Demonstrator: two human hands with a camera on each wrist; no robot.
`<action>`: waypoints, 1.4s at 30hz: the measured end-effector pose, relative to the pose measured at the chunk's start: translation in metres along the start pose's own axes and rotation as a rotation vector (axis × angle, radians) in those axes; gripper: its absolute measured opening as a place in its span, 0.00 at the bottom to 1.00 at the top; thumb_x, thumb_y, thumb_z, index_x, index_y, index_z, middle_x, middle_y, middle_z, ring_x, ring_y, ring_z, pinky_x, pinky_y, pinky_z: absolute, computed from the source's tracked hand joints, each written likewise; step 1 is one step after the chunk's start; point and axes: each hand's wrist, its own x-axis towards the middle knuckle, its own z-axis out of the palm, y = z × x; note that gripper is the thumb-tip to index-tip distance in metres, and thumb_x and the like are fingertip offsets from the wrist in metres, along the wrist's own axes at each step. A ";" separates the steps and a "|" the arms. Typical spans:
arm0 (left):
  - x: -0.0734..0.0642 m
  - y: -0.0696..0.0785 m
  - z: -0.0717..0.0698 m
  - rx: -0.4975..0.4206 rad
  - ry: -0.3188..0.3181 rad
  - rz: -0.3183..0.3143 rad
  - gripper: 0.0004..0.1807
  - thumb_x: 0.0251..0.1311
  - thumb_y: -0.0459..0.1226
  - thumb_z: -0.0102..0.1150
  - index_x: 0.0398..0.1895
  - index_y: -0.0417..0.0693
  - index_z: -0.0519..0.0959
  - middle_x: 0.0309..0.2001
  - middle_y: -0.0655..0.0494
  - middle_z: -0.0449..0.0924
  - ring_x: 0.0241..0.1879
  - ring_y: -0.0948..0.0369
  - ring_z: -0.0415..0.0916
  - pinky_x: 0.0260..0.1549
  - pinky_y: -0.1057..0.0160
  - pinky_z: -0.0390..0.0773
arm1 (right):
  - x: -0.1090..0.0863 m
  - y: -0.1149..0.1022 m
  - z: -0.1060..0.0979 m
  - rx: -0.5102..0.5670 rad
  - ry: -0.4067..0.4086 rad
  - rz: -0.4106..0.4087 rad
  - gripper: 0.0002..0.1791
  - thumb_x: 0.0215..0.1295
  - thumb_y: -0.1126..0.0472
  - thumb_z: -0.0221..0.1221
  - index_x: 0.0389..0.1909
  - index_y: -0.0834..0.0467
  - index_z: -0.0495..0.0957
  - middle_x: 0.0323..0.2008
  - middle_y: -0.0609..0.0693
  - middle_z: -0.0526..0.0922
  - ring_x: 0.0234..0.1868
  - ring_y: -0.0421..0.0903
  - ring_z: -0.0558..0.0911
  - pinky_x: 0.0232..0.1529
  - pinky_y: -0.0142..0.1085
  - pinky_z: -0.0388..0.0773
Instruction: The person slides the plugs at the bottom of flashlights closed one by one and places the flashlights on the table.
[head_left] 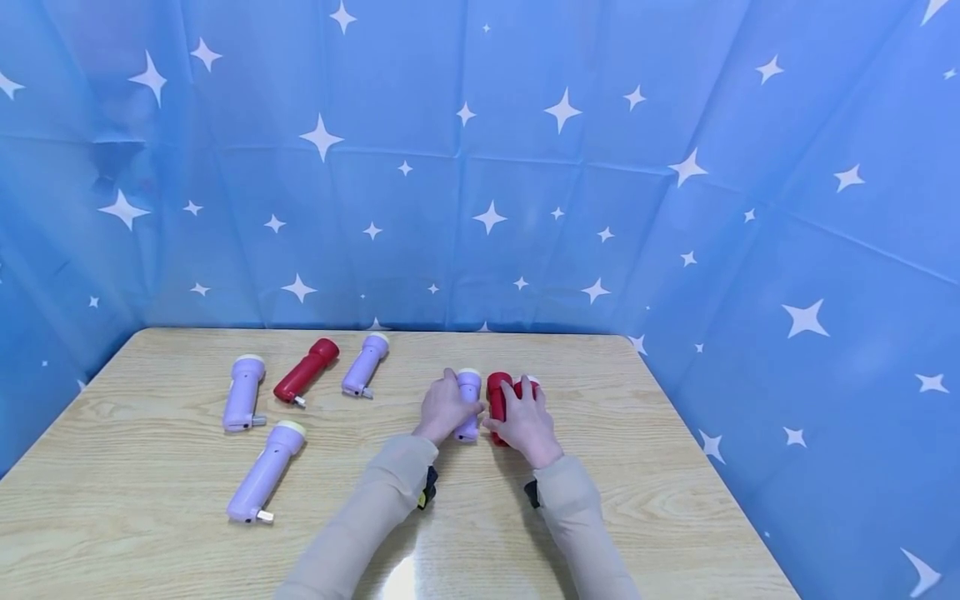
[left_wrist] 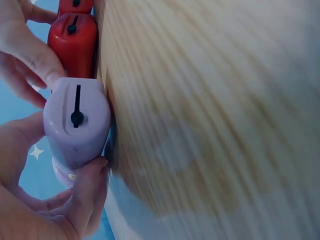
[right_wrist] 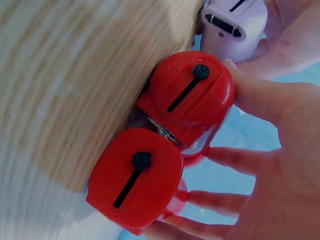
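Side by side on a pale wooden counter (head_left: 675, 500), a lavender flashlight (left_wrist: 75, 142), an inner red flashlight (right_wrist: 192, 92) and an outer red flashlight (right_wrist: 132, 182) lie with their heads pointing away from the person. The left grip (head_left: 442, 410) holds the lavender one, thumb and fingers on opposite sides, a hold that would seem to check a rounded barrel from rolling. Just to its right, the right grip (head_left: 527, 425) spreads wider, thumb against the inner red one and fingers reaching to the outer, apparently keeping the two together as a single bundle. No silver tip is seen jutting from the three, which may be what lets them sit so close. Well left of the left grip, four others lie apart at varied slants: a far lavender flashlight (head_left: 365, 367), a slanting red flashlight (head_left: 307, 372), a leftmost lavender flashlight (head_left: 243, 396) and, closer to the person, a near lavender flashlight (head_left: 264, 477). Silver tips (head_left: 264, 517) stick out at the tails of these four, likely making them harder to nest. Beyond both grips hangs a star-printed blue backdrop (head_left: 420, 92).
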 end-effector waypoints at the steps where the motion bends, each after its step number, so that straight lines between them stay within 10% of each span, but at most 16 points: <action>1: 0.000 0.001 0.001 0.001 -0.003 -0.001 0.37 0.47 0.46 0.71 0.55 0.35 0.66 0.41 0.40 0.78 0.38 0.49 0.78 0.39 0.54 0.80 | 0.000 0.000 0.000 -0.002 0.000 0.000 0.41 0.55 0.46 0.66 0.66 0.59 0.64 0.68 0.68 0.57 0.67 0.69 0.59 0.47 0.62 0.76; 27: 0.001 -0.011 -0.004 0.122 0.040 0.165 0.28 0.61 0.50 0.57 0.52 0.34 0.72 0.42 0.39 0.79 0.39 0.47 0.80 0.38 0.52 0.80 | 0.000 0.002 0.001 -0.042 -0.016 0.009 0.42 0.55 0.44 0.64 0.68 0.58 0.63 0.69 0.67 0.57 0.67 0.69 0.60 0.48 0.60 0.76; 42: 0.036 -0.058 -0.070 0.341 0.313 0.241 0.22 0.61 0.40 0.57 0.54 0.34 0.71 0.51 0.35 0.77 0.51 0.39 0.72 0.47 0.44 0.74 | 0.000 0.001 0.001 -0.046 -0.019 0.006 0.43 0.55 0.44 0.64 0.68 0.57 0.62 0.70 0.66 0.57 0.67 0.68 0.59 0.46 0.59 0.77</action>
